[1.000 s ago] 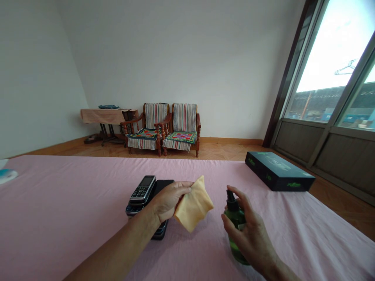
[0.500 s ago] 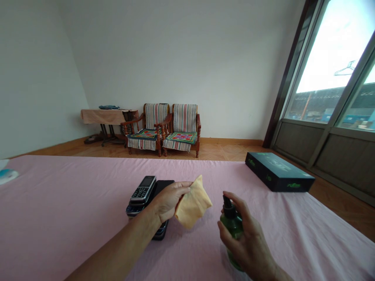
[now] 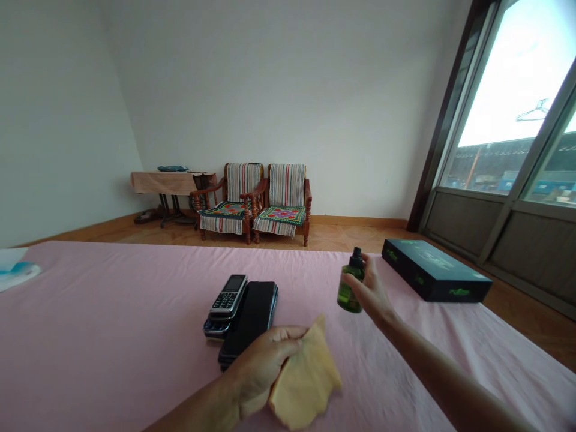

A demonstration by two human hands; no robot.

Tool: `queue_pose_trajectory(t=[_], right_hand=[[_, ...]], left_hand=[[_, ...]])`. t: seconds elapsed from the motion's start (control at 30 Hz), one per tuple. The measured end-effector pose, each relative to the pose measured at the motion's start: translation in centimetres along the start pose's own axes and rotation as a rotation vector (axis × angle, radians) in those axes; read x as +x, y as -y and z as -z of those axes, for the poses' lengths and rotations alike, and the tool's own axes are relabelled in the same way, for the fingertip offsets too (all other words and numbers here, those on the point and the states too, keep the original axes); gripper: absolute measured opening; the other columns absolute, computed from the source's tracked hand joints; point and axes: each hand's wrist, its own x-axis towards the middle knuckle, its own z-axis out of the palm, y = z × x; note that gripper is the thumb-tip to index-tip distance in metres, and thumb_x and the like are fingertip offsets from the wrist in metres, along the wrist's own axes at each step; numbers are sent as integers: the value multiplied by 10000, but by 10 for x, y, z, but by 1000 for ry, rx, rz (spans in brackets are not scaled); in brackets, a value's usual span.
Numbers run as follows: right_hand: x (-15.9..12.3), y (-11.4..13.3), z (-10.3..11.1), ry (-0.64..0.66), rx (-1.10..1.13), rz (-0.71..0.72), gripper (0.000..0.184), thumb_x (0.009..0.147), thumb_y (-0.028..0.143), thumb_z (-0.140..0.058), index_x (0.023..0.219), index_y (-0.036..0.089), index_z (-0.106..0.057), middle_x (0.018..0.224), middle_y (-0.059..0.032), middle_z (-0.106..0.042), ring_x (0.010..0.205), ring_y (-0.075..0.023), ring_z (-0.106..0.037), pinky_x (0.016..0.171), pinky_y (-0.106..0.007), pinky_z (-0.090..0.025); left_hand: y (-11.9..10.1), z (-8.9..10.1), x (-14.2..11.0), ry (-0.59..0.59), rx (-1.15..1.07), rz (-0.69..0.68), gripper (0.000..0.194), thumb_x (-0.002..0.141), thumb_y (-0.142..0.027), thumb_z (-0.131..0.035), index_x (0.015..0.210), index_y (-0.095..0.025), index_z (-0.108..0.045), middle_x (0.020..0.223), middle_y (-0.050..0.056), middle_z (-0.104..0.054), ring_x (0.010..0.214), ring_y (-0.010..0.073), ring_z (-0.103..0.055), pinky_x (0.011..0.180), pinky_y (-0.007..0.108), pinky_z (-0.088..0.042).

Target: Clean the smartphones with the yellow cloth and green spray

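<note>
left hand (image 3: 263, 366) was balled up on a yellow cloth (image 3: 306, 384) | right hand (image 3: 372, 288) had a green spray bottle (image 3: 350, 283) gripped upright | black phone (image 3: 248, 321) sat around 11 o'clock from the left hand, long side pointing away, left hand way closer

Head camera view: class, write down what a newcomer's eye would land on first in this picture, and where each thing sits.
The eye goes first to the raised right hand holding a green spray bottle over the pink sheet, and to the left hand at bottom centre clutching a yellow cloth. Next come the keypad phone and black phone just beyond the left hand, and the dark box at right. Farther back, two striped wooden armchairs stand against the far wall.
</note>
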Motion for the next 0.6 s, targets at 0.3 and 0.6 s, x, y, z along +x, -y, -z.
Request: queue_pose_trajectory(t=[0.3, 0.6], right_hand=[[56, -36, -76, -10, 1, 110, 393, 641, 385, -618, 969, 200, -507, 973, -75, -529, 968, -276, -518, 895, -473, -419], [15, -26, -39, -19, 90, 9, 624, 691, 483, -646, 1215, 172, -512, 1278, -173, -504, 1203, -335, -469, 979, -502, -390]], left_hand=[[22, 0, -2, -96, -61, 52, 292, 634, -296, -672, 845, -109, -748, 820, 118, -753, 779, 249, -701, 704, 292, -495], [28, 6, 0, -34, -166, 9, 254, 713, -297, -697, 867, -96, -720, 797, 138, -744, 739, 269, -709, 728, 359, -518]])
